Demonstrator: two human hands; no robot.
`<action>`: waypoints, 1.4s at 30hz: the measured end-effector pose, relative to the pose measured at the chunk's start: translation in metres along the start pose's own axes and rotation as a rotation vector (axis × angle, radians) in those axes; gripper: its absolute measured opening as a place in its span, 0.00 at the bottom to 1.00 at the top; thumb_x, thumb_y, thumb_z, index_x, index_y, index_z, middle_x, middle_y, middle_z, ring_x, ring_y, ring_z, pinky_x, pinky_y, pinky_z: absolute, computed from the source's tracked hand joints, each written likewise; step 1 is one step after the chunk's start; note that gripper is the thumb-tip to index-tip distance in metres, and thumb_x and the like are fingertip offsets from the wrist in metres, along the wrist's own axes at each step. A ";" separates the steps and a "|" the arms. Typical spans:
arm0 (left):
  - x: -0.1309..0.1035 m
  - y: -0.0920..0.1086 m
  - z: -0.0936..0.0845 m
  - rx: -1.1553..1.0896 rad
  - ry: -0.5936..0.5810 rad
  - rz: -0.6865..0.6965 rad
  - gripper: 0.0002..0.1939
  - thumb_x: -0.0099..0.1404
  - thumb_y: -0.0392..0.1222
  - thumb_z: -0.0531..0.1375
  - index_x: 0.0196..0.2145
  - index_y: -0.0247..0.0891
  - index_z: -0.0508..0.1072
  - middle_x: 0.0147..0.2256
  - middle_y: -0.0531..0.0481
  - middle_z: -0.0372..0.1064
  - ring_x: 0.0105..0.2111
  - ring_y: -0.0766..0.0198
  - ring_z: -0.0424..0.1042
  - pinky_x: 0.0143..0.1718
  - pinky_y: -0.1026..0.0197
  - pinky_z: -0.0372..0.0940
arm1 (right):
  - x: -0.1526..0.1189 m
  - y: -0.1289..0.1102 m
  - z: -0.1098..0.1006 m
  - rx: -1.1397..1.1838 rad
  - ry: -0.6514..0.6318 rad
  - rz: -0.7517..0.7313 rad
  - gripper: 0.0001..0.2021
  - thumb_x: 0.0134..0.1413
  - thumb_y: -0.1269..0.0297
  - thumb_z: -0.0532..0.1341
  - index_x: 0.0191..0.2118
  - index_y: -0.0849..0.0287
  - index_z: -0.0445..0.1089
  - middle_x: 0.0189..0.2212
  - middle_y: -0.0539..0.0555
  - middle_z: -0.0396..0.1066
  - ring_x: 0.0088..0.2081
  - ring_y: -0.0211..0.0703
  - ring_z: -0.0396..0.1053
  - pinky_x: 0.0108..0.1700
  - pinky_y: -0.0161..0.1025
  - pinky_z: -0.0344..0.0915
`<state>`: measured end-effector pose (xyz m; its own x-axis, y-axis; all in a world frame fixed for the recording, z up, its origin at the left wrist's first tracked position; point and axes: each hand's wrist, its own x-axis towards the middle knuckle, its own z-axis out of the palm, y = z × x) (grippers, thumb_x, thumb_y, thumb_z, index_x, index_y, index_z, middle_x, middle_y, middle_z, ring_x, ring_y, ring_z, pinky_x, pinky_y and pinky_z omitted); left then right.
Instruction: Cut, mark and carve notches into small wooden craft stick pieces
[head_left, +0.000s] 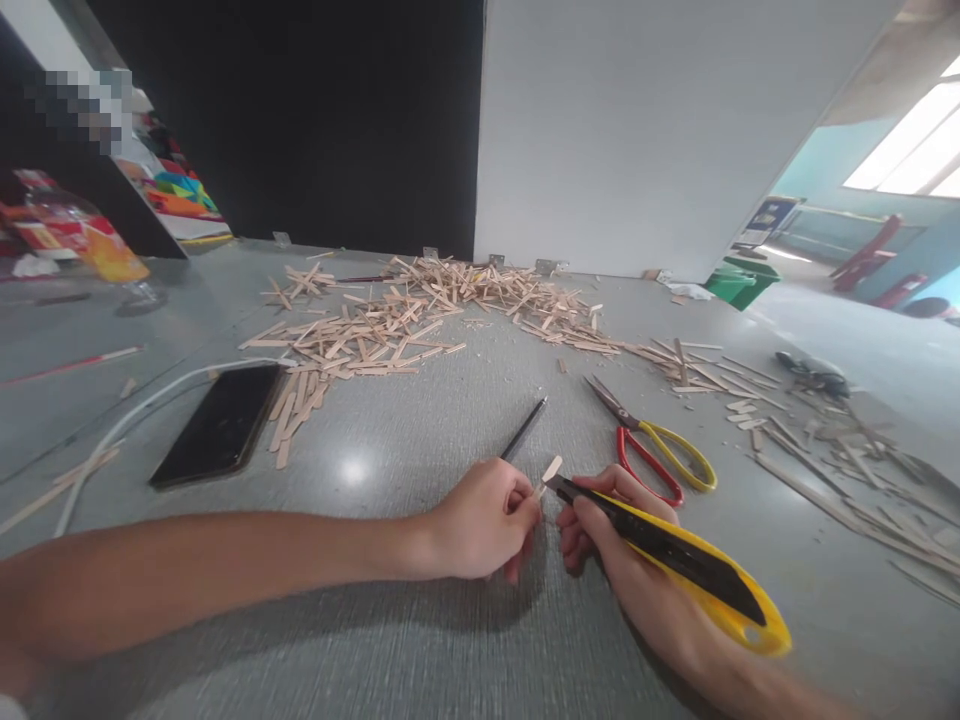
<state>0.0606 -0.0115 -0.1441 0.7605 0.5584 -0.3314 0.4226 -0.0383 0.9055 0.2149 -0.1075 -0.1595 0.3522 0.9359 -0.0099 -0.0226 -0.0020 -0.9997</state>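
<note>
My left hand (487, 520) pinches a short wooden stick (552, 469) with a rounded end, which sticks up past the fingertips. My right hand (622, 540) is closed around a yellow and black utility knife (682, 555). The knife's tip touches or nearly touches the stick; the blade itself is too small to make out. Beyond my left hand lies a dark pen (525, 428), partly hidden by that hand. Scissors (649, 440) with one red and one yellow handle rest on the grey table just past my right hand.
Heaped wooden sticks (360, 335) spread across the table's far side. Thin wood strips and scraps (847, 470) lie at the right. At the left are a black phone (221, 425), a white cable (105, 450) and a bottle (105, 240). Black and white panels (615, 130) stand behind.
</note>
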 end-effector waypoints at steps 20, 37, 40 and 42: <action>-0.002 0.004 0.006 0.019 0.030 -0.037 0.15 0.73 0.38 0.50 0.28 0.38 0.67 0.18 0.55 0.64 0.13 0.68 0.65 0.10 0.71 0.57 | 0.003 -0.013 -0.001 0.052 -0.042 0.150 0.18 0.53 0.47 0.70 0.34 0.55 0.66 0.20 0.50 0.74 0.20 0.42 0.71 0.20 0.37 0.70; -0.006 0.000 0.006 0.014 0.046 0.008 0.16 0.72 0.45 0.53 0.28 0.38 0.69 0.21 0.54 0.67 0.14 0.69 0.64 0.10 0.71 0.56 | 0.001 -0.004 -0.002 0.026 -0.111 0.051 0.18 0.60 0.47 0.68 0.33 0.55 0.65 0.23 0.51 0.75 0.21 0.40 0.71 0.24 0.38 0.71; -0.006 -0.002 0.007 -0.016 0.050 0.032 0.16 0.73 0.46 0.53 0.28 0.38 0.68 0.21 0.54 0.66 0.14 0.70 0.63 0.11 0.71 0.56 | -0.001 0.000 -0.002 -0.024 -0.094 -0.016 0.16 0.61 0.50 0.67 0.33 0.54 0.65 0.21 0.50 0.74 0.21 0.39 0.70 0.24 0.36 0.70; -0.006 -0.003 0.007 -0.047 0.053 0.056 0.17 0.74 0.49 0.52 0.29 0.38 0.67 0.20 0.55 0.65 0.14 0.70 0.63 0.12 0.71 0.56 | -0.003 0.002 -0.003 -0.083 -0.071 -0.066 0.14 0.62 0.52 0.67 0.34 0.54 0.65 0.20 0.48 0.73 0.21 0.39 0.71 0.24 0.35 0.69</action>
<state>0.0577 -0.0206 -0.1468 0.7546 0.5995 -0.2669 0.3560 -0.0323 0.9339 0.2167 -0.1111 -0.1617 0.2833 0.9575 0.0544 0.0770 0.0338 -0.9965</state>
